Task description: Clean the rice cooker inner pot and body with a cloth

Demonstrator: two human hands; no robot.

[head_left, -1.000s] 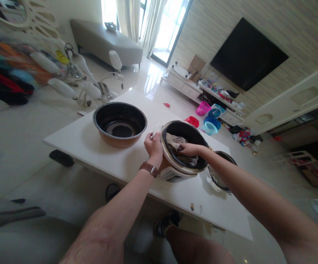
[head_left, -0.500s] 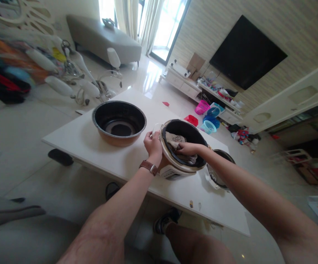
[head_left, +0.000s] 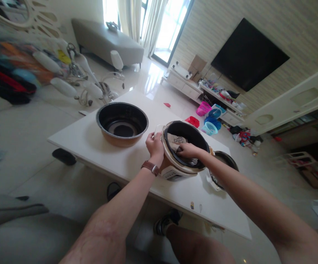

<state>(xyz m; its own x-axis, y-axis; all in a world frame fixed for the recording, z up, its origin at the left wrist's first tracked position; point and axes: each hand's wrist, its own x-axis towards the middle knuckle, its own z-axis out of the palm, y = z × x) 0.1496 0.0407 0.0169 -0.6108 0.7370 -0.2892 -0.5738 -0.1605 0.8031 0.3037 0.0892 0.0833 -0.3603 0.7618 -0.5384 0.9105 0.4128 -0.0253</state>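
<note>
On the white table stands a rice cooker (head_left: 175, 165) with a beige rim and a black inside, tilted in view. My left hand (head_left: 155, 146) is closed on its left side, at the clear handle-like piece by the rim. Down inside the cooker, my right hand (head_left: 188, 151) presses a beige printed cloth (head_left: 176, 140) against the inner wall, fingers bent round it. Part of the cloth is hidden under that hand. Left of the cooker sits a dark inner pot (head_left: 120, 140) with a copper-brown outside. A round dark-rimmed piece (head_left: 232, 161), maybe the lid, lies partly behind my right forearm.
The white table (head_left: 79, 146) has two small items near its front edge. Beyond it are a red basin (head_left: 192, 121), a pink basket (head_left: 203, 108) and a light-blue basket (head_left: 209, 128) on the floor. A white lamp fixture (head_left: 93, 90) lies past the far-left edge.
The whole view has shifted slightly. My right hand and the cloth have moved a little within the cooker, and less of the cloth's lower end shows. My left hand keeps its hold.
</note>
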